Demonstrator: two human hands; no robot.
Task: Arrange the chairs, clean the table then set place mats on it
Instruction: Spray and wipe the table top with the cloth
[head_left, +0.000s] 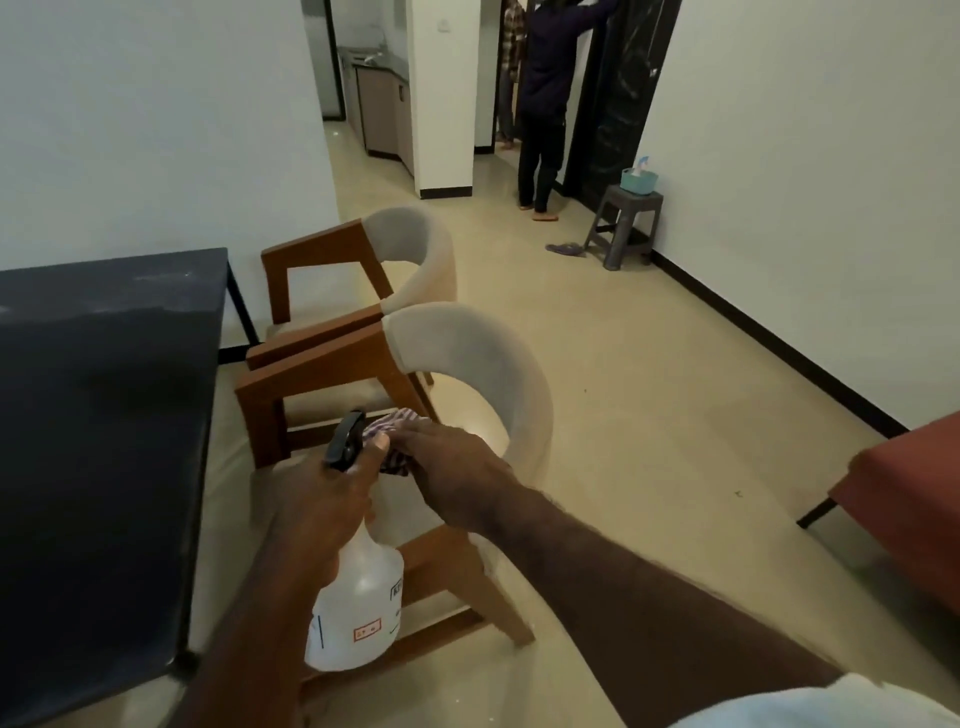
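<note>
My left hand grips the neck of a translucent white spray bottle with a black trigger head, held above the floor in front of me. My right hand is closed on a striped cloth right beside the bottle's head. The dark table fills the left side. Two wooden chairs with curved beige backs stand to its right: the near chair is just behind my hands, and the far chair is beyond it. No place mats are in view.
A person stands at a dark door at the back. A grey stool with a teal basket stands by the right wall, a purple cloth on the floor beside it. A reddish piece of furniture juts in at right.
</note>
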